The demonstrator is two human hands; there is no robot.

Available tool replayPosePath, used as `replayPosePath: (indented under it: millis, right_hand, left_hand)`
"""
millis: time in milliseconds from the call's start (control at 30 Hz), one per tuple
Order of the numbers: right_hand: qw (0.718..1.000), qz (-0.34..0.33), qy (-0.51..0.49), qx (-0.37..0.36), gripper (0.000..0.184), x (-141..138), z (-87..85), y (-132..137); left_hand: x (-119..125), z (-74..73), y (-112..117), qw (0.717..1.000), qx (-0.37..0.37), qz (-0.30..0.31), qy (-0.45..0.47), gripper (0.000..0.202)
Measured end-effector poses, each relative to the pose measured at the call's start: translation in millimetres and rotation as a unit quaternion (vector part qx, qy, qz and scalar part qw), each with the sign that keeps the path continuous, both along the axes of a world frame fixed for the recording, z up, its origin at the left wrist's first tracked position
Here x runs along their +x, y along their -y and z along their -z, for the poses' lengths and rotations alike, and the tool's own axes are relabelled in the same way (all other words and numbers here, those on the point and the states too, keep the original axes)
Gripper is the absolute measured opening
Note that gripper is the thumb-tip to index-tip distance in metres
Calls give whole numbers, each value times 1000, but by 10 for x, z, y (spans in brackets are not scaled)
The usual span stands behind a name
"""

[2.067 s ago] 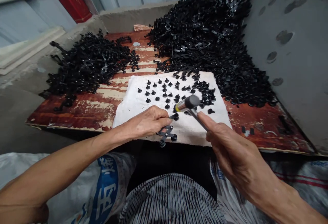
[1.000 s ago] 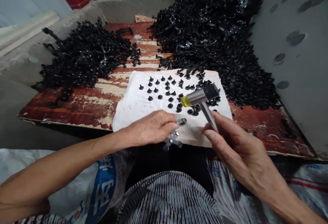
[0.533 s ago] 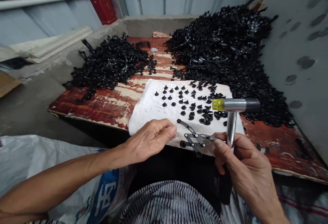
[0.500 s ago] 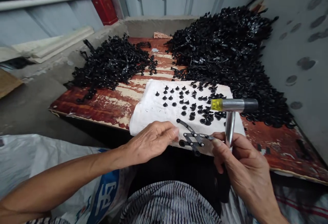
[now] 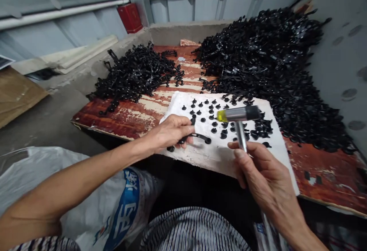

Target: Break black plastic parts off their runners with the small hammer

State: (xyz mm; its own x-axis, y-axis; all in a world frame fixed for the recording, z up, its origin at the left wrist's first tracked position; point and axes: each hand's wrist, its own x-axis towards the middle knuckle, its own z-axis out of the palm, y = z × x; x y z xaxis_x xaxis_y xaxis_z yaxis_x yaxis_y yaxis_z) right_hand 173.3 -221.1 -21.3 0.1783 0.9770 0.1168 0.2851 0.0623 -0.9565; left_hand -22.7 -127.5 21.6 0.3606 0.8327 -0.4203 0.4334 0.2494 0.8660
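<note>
My left hand (image 5: pixel 169 133) is closed on a black plastic bracket (image 5: pixel 197 137) and holds it at the near left part of a white foam pad (image 5: pixel 218 155). My right hand (image 5: pixel 258 170) grips the metal handle of a small hammer (image 5: pixel 237 114) with a yellow tip, its head raised above the pad. Several small black studs (image 5: pixel 213 121) stand in rows on the pad, just beyond the bracket.
The pad lies on a worn red wooden board (image 5: pixel 129 117). A big heap of black parts (image 5: pixel 275 67) fills the right and back, a smaller heap (image 5: pixel 137 73) lies at the left. White woven sacks (image 5: pixel 109 201) lie by my lap, a grey wall (image 5: pixel 341 52) at the right.
My left hand has taken the bracket from the pad's near edge to the left and gripped it. The hammer has dropped lower and come left over the studs. My head has turned left.
</note>
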Motion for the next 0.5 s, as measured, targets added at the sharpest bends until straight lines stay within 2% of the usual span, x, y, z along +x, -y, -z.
replayPosePath:
  millis: [200,333,500]
  right_hand:
    - [999,24,1,-36,32,203,38,-26]
    - [998,29,-1,-50,34,232,110,-35]
    - [995,43,-28,-91,38,261,139,-24]
  left_hand:
    - [-123,71,-297,998,-26,47,-18,21]
    - [-117,136,-369,997,-35,65,-7,21]
    - [-114,152,-399,998,-40,52,4,22]
